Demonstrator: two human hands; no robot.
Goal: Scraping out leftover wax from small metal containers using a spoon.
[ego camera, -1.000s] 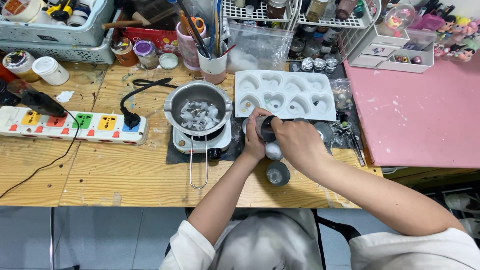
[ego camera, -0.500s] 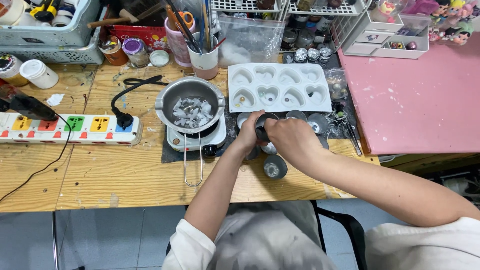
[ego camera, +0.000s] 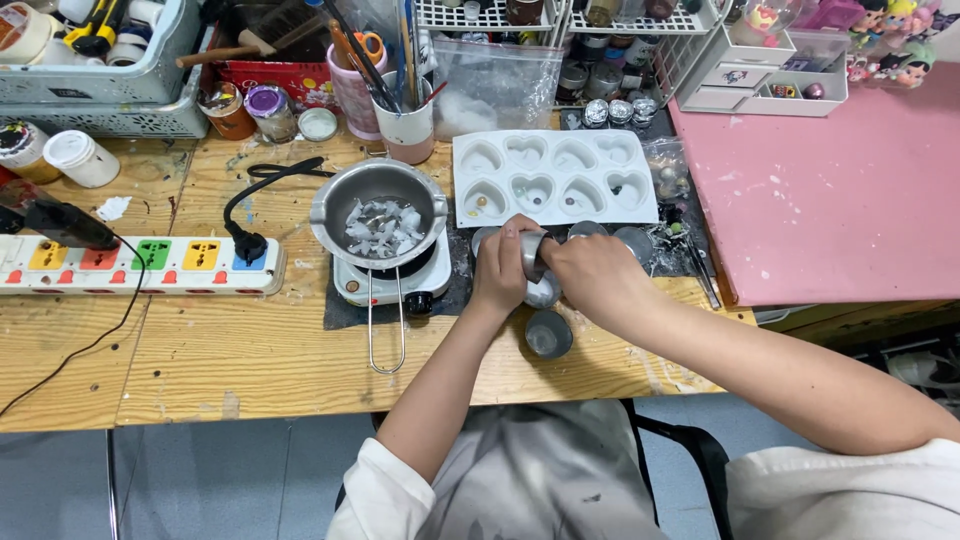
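Gripping a small metal tin [ego camera: 533, 256] w/ both hands: left hand [ego camera: 502, 270] wraps it from the left side, fingers curled shut over its top edge; right hand [ego camera: 596, 280] closes on it from the right, thumb against the tin's side. Tin sits between the palms, just above the wooden table [ego camera: 200, 350], in front of the white heart mould [ego camera: 552, 178]. It's tipped on its side, long axis approx. upright in view; can't tell which way its mouth faces. Another small round tin [ego camera: 548, 334] stands near, contents unclear. Melting pot [ego camera: 380, 212] on the little hotplate [ego camera: 392, 280] holds white wax chunks. Mould cavities hold small beads.
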